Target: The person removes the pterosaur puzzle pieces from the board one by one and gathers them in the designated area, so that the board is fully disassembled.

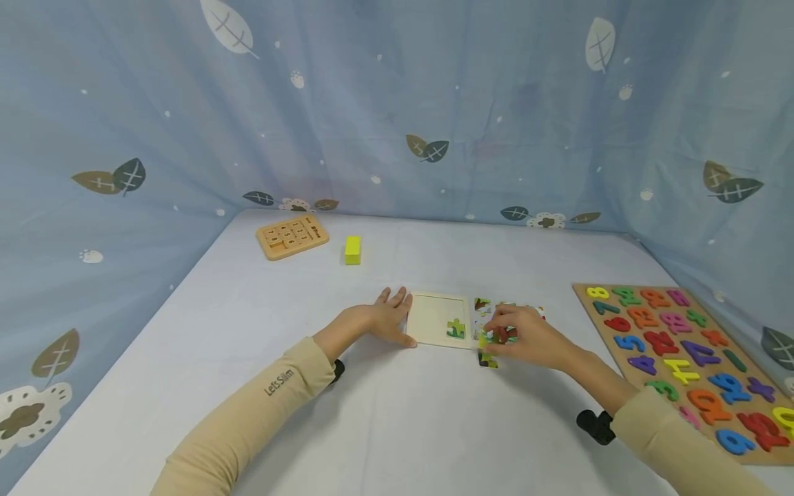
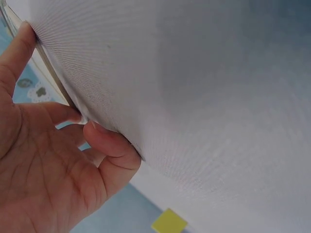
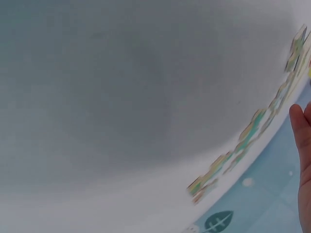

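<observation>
My left hand [image 1: 389, 318] rests with spread fingers against the left side of a square wooden puzzle tray [image 1: 428, 310]. A green jigsaw piece [image 1: 455, 328] lies inside the tray near its lower right corner. In the left wrist view the left hand [image 2: 58, 160] shows its palm, with fingertips at the tray's edge. My right hand [image 1: 527, 335] is over loose jigsaw pieces [image 1: 482, 304] right of the tray. Its thumb and fingers pinch a yellow-green jigsaw piece [image 1: 483, 338], partly hidden. Only blurred fingers [image 3: 302, 131] of that hand show in the right wrist view.
A board of colourful numbers [image 1: 626, 313] lies on the right. At the back left are a wooden number slide puzzle [image 1: 293, 237] and a yellow block [image 1: 353, 250]. A patterned blue curtain [image 1: 397, 103] borders the white table [image 1: 298, 296].
</observation>
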The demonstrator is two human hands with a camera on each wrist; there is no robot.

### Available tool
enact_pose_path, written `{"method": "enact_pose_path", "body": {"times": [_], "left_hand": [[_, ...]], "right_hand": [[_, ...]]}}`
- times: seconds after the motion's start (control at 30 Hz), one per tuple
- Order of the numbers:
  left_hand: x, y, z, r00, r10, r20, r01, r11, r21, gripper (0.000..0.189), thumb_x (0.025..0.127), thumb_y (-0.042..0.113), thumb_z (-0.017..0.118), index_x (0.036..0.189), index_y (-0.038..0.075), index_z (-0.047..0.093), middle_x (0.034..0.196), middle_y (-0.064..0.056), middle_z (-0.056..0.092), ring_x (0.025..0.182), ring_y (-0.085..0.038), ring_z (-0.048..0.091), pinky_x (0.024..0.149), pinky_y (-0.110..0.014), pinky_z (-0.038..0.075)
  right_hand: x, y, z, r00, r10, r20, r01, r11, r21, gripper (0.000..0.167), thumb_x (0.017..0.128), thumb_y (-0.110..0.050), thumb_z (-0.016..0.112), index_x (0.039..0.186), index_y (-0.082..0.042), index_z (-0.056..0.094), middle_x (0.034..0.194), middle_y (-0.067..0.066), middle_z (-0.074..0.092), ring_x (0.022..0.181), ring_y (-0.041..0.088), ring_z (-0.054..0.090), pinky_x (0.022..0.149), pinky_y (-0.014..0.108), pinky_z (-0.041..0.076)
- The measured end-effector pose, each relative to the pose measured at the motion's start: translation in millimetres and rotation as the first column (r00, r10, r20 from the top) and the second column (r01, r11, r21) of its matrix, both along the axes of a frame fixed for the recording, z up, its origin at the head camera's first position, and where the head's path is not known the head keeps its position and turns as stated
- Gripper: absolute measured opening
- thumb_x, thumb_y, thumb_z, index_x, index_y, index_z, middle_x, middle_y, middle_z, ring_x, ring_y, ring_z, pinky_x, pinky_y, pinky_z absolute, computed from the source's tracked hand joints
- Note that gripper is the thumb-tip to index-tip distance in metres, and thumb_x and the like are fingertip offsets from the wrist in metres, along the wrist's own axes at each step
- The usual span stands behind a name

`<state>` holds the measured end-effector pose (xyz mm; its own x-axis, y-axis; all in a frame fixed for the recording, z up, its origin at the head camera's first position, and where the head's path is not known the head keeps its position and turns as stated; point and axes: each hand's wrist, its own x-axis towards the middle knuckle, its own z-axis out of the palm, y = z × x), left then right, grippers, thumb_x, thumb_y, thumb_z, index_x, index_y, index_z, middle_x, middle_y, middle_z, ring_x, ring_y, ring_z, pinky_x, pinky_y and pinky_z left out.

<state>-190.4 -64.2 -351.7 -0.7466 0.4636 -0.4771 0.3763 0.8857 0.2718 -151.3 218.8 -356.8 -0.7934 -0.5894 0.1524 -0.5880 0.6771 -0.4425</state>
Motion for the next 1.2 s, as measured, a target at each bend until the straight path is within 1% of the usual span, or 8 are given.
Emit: {"method": "enact_pose_path", "body": {"times": [0.03,0.17,0.27,0.4,0.53,0.7,0.97,1.2], "left_hand": [[-0.3,0.1,-0.6,1.000,0.001,0.001,-0.001,1.000,0.001,0.095,0.092,0.049,0.058,0.155,0.007,0.001,0.162,-0.011,-0.009,0.148,-0.036,-0.013,0.121,-0.050,0.006],[-1.8,0.1,-1.9,1.000,-0.006,0.000,0.006,1.000,-0.004,0.095,0.092,0.050,0.058,0.155,0.006,0.001,0.162,-0.012,-0.009,0.148,-0.036,-0.013,0.121,-0.050,0.006],[-2.5,0.1,-2.0,1.000,-0.005,0.001,0.005,1.000,-0.005,0.095,0.092,0.050,0.058,0.155,0.007,0.001,0.162,-0.011,-0.010,0.148,-0.036,-0.013,0.121,-0.050,0.005],[-2.8,0.1,-2.3,1.000,0.011,0.010,-0.011,1.000,0.000,0.096,0.092,0.050,0.058,0.155,0.009,0.000,0.162,-0.009,-0.010,0.148,-0.034,-0.014,0.121,-0.051,0.005],[-3.0,0.2,-2.3,1.000,0.019,0.014,-0.019,1.000,0.004,0.095,0.092,0.050,0.059,0.155,0.009,0.001,0.162,-0.009,-0.009,0.149,-0.034,-0.014,0.121,-0.051,0.006],[-3.9,0.0,-4.0,1.000,0.014,0.015,-0.014,1.000,0.006,0.095,0.092,0.050,0.059,0.155,0.008,0.001,0.162,-0.010,-0.009,0.149,-0.035,-0.014,0.121,-0.051,0.006],[-4.5,-0.6,-4.6,1.000,0.013,0.012,-0.013,1.000,0.009,0.095,0.092,0.050,0.059,0.155,0.008,0.001,0.162,-0.010,-0.010,0.148,-0.035,-0.014,0.121,-0.051,0.006],[-3.6,-0.3,-3.9,1.000,0.019,0.015,-0.019,1.000,0.018,0.095,0.092,0.049,0.059,0.155,0.009,0.001,0.162,-0.009,-0.010,0.148,-0.034,-0.014,0.121,-0.052,0.006]], "right_hand": [[0.9,3.3,-0.4,1.000,-0.003,-0.008,0.003,1.000,0.002,0.022,0.077,-0.019,0.080,0.095,-0.008,0.076,0.079,-0.008,0.058,0.066,0.004,0.053,0.068,0.026,0.049],[4.3,17.4,-2.5,1.000,0.000,-0.011,0.000,1.000,0.007,0.019,0.077,-0.018,0.080,0.093,-0.009,0.076,0.079,-0.009,0.057,0.065,0.003,0.052,0.069,0.026,0.050],[6.5,27.1,-3.7,1.000,0.007,0.014,-0.007,1.000,-0.001,0.018,0.077,-0.016,0.080,0.093,-0.008,0.076,0.079,-0.008,0.056,0.065,0.003,0.050,0.064,0.023,0.054],[9.6,37.0,-4.6,0.999,0.011,0.035,-0.010,1.000,-0.015,0.017,0.077,-0.014,0.080,0.092,-0.007,0.075,0.079,-0.007,0.056,0.066,0.002,0.048,0.063,0.023,0.054],[12.1,43.3,-6.3,0.999,0.015,0.033,-0.016,1.000,0.006,0.015,0.077,-0.013,0.080,0.091,-0.009,0.075,0.078,-0.008,0.056,0.066,0.001,0.048,0.064,0.022,0.054],[14.0,46.1,-8.6,1.000,0.013,0.027,-0.014,0.999,0.043,0.017,0.076,-0.015,0.080,0.091,-0.009,0.076,0.079,-0.009,0.057,0.066,-0.001,0.047,0.063,0.022,0.053],[15.7,44.2,-9.3,0.997,0.000,0.078,-0.003,0.999,0.044,0.021,0.075,-0.017,0.081,0.092,-0.005,0.076,0.080,-0.008,0.058,0.067,-0.001,0.049,0.057,0.018,0.044],[16.6,40.9,-8.3,0.996,0.012,0.090,-0.019,0.997,0.071,0.025,0.075,-0.017,0.080,0.094,-0.002,0.076,0.081,-0.006,0.056,0.068,0.000,0.047,0.057,0.018,0.042]]}}
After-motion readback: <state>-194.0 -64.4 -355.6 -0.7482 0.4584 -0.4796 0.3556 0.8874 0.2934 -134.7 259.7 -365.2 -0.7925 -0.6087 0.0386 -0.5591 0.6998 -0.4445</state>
